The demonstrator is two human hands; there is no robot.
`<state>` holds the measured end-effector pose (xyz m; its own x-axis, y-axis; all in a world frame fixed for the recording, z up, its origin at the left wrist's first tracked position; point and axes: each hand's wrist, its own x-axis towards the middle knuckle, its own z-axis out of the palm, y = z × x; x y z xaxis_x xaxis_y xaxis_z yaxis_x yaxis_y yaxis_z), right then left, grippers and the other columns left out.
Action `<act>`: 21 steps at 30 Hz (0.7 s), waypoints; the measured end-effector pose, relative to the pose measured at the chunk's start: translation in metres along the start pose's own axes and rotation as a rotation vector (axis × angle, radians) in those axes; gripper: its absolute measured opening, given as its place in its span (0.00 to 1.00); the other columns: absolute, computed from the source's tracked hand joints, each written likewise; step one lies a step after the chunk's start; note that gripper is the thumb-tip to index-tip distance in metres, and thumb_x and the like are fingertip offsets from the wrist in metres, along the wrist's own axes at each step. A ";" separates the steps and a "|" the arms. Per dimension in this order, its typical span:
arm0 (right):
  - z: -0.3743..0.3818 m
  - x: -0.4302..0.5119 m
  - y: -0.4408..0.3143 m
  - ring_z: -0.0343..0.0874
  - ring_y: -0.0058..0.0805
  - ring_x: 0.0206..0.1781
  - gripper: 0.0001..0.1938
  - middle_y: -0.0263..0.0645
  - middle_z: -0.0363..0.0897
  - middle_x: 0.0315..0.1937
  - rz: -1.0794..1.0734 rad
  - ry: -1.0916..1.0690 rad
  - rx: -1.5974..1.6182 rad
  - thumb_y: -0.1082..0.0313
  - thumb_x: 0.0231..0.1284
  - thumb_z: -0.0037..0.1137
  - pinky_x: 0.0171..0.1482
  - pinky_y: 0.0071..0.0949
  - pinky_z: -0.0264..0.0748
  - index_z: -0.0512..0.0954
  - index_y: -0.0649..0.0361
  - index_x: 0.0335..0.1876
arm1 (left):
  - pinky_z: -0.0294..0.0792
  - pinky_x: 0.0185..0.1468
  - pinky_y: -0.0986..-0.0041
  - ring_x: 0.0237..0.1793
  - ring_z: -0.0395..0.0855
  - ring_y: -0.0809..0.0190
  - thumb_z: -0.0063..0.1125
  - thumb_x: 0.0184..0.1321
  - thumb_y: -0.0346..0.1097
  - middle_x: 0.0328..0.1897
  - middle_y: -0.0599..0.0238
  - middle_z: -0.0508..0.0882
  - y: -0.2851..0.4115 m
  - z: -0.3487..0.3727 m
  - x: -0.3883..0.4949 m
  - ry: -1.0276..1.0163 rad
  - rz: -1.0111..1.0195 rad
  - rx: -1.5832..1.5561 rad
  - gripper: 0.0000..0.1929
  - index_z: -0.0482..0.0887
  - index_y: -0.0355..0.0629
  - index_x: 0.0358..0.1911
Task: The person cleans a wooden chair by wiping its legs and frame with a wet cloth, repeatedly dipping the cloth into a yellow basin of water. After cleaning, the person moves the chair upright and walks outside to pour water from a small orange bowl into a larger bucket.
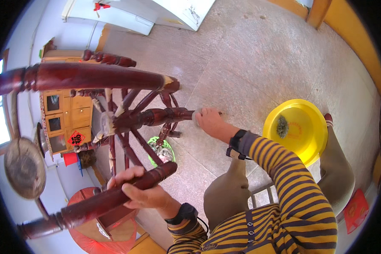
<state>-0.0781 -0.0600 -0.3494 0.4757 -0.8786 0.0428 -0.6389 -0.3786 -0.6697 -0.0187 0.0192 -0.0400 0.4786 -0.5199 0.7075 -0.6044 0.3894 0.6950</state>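
Note:
A dark red turned wooden stand (101, 76), with several spokes meeting at a worn hub, reaches in from the left; bare wood shows at some joints. My left hand (149, 190) is wrapped around its lower thick turned post (92, 203). At the tip of the central spindle (152, 116), my right hand (209, 122) is closed around a greyish pad, partly hidden by the fingers. A yellow plastic basin (308, 127) stands on the floor to the right, with a grey scouring pad (282, 126) in it.
Beyond the stand is a green basket (173, 152) holding crumpled material. A wooden cabinet (79, 106) stands against the left wall, a round red-covered table (79, 235) at lower left. White appliances (174, 12) are at the top. My legs flank the tiled floor, one beside the basin.

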 end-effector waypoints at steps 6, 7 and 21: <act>0.012 0.009 -0.014 0.83 0.41 0.36 0.12 0.40 0.81 0.33 0.067 0.104 -0.082 0.69 0.58 0.55 0.35 0.40 0.74 0.69 0.57 0.46 | 0.69 0.48 0.70 0.34 0.74 0.64 0.56 0.63 0.33 0.36 0.61 0.78 0.030 0.007 0.002 0.162 -0.113 0.045 0.19 0.69 0.31 0.53; 0.012 0.008 -0.010 0.83 0.42 0.36 0.14 0.40 0.81 0.33 0.051 0.118 -0.098 0.69 0.58 0.55 0.35 0.40 0.74 0.68 0.57 0.48 | 0.69 0.44 0.74 0.32 0.74 0.67 0.58 0.61 0.29 0.32 0.63 0.78 0.029 0.011 0.002 0.218 -0.123 0.093 0.16 0.71 0.31 0.50; 0.005 -0.053 -0.025 0.83 0.48 0.35 0.13 0.45 0.81 0.30 0.213 0.375 0.013 0.69 0.57 0.53 0.37 0.46 0.75 0.67 0.58 0.46 | 0.67 0.31 0.76 0.25 0.71 0.68 0.56 0.62 0.29 0.27 0.64 0.75 0.033 -0.044 0.030 0.172 -0.145 -0.201 0.11 0.73 0.32 0.45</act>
<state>-0.0843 -0.0026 -0.3382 0.0802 -0.9826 0.1673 -0.6904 -0.1758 -0.7017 0.0037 0.0501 0.0094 0.6615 -0.4515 0.5988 -0.3920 0.4725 0.7893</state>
